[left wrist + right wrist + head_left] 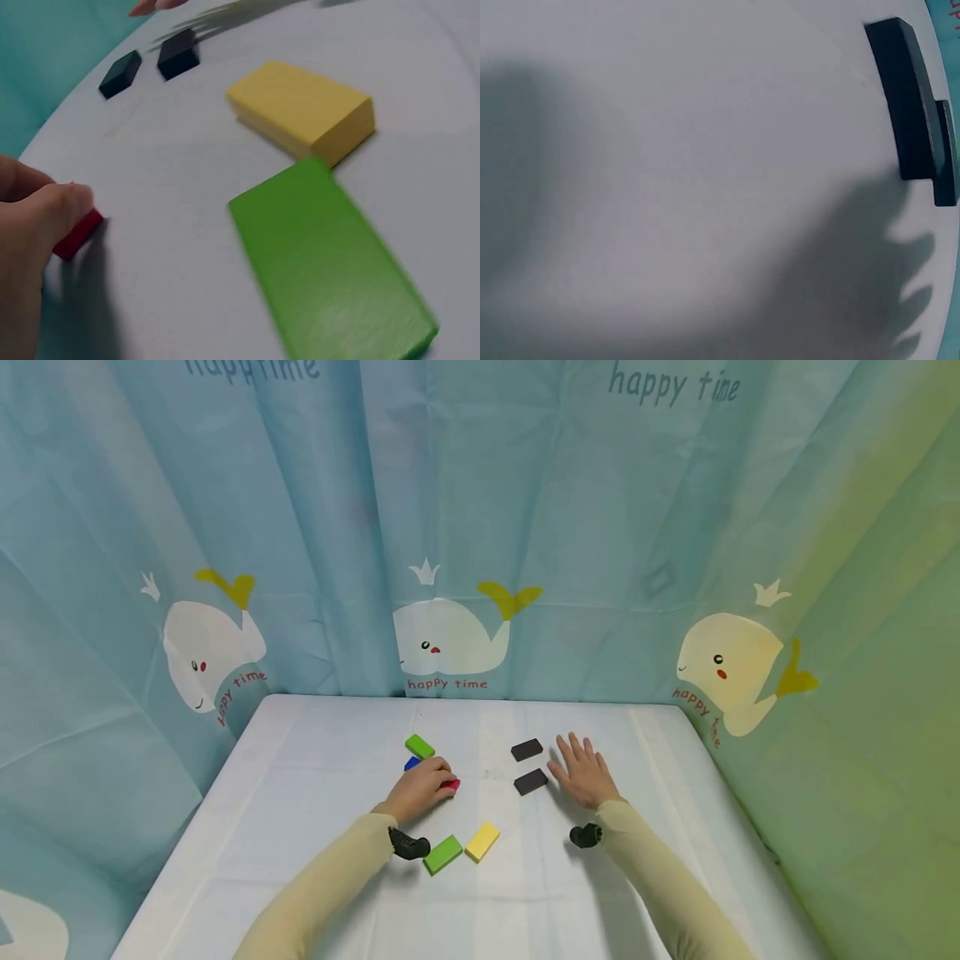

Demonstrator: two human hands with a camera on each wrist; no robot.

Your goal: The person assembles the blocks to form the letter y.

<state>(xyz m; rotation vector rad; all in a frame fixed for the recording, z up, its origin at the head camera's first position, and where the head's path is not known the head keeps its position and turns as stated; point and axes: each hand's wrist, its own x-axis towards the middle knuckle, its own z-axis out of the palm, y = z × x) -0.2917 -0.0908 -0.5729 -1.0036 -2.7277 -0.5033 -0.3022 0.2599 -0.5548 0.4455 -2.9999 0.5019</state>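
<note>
My left hand (422, 787) pinches a red block (452, 784) at the left of the table; in the left wrist view the thumb and fingers lie over that red block (78, 235). A blue block (412, 763), partly hidden by the hand, lies just behind it, and a green block (420, 746) sits a little farther back. My right hand (587, 774) is spread with straight fingers beside two black blocks (531, 782) (527, 749). It holds nothing. The right wrist view shows its shadow and the black blocks (904, 97), but not the hand itself.
Nearer the front, a second green block (443, 855) lies next to a yellow block (482, 842), close to the left wrist. A white cloth covers the table (525, 893). Behind it hangs a blue curtain (322, 527) printed with whales.
</note>
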